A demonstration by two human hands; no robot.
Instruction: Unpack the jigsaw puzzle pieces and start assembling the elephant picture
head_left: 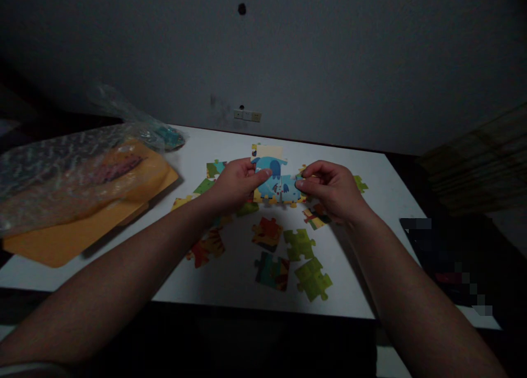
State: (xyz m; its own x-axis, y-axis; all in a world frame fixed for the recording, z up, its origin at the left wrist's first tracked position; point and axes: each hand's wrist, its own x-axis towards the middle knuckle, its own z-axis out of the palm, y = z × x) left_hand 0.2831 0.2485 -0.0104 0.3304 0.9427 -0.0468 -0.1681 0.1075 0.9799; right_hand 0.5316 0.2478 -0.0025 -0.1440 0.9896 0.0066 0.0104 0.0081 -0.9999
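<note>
A joined block of blue jigsaw pieces (pixel 275 181) is lifted a little above the white table (pixel 230 279). My left hand (pixel 236 183) pinches its left edge with the thumb on top. My right hand (pixel 329 188) pinches its right edge with fingertips and thumb. Loose pieces lie under and around both hands: a red-orange piece (pixel 267 232), two green pieces (pixel 299 244) (pixel 313 279), a dark multicoloured piece (pixel 272 271), and a red piece (pixel 206 248) beside my left forearm. More pieces are partly hidden behind my hands.
An orange board (pixel 61 240) under a crumpled clear plastic bag (pixel 61 169) fills the table's left side. The room is dim. A dark object (pixel 436 257) sits off the table's right edge. A grey wall with a socket (pixel 247 115) rises behind.
</note>
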